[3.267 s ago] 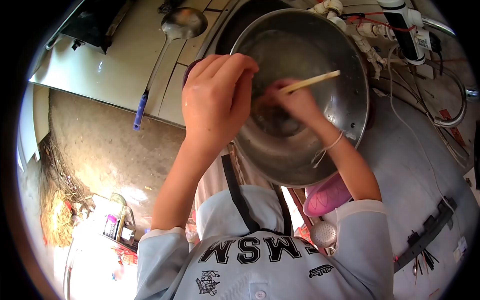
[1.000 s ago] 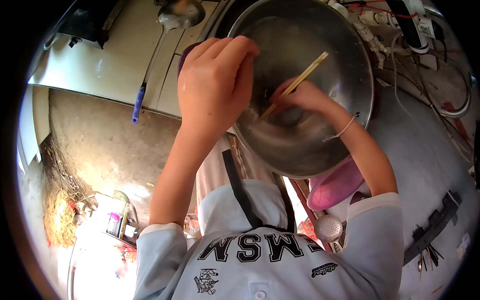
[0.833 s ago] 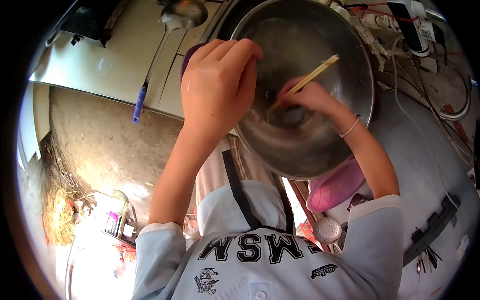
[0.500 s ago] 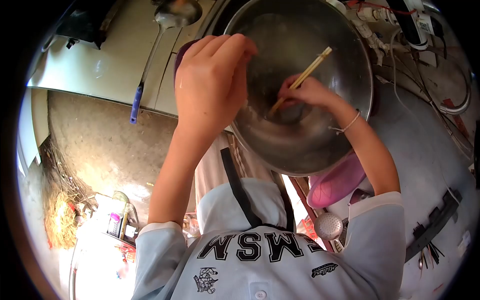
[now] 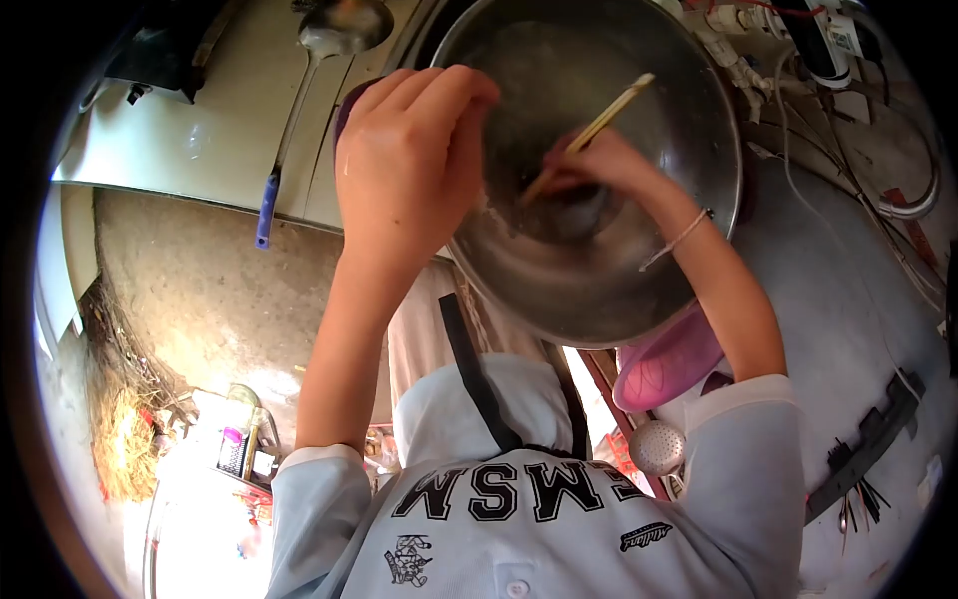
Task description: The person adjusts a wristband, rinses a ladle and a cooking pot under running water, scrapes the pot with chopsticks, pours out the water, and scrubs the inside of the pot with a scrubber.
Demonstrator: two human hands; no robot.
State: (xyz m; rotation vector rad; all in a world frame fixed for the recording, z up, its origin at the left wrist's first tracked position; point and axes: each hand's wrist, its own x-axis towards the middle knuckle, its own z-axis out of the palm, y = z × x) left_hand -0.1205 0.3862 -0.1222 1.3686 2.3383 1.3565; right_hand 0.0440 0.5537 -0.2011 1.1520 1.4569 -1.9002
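Note:
A large round metal pan with a wide rim fills the upper middle of the view. Inside it, low toward the bottom, my right hand is closed around a pair of wooden chopsticks, their lower ends pointing left and down. Motion blurs these fingers slightly. My left hand is raised at the pan's left rim, nearer the camera, with its fingers curled. A dark purple edge shows behind its knuckles; the rest of that thing is hidden by the hand.
A metal ladle with a blue handle end lies on the tiled counter at left. Below the pan's right side are a pink basin and a perforated skimmer. Pipes and cables run at upper right.
My right hand and the chopsticks have shifted a little left and up inside the pan. My left hand keeps its curled pose; the whole view has slid slightly.

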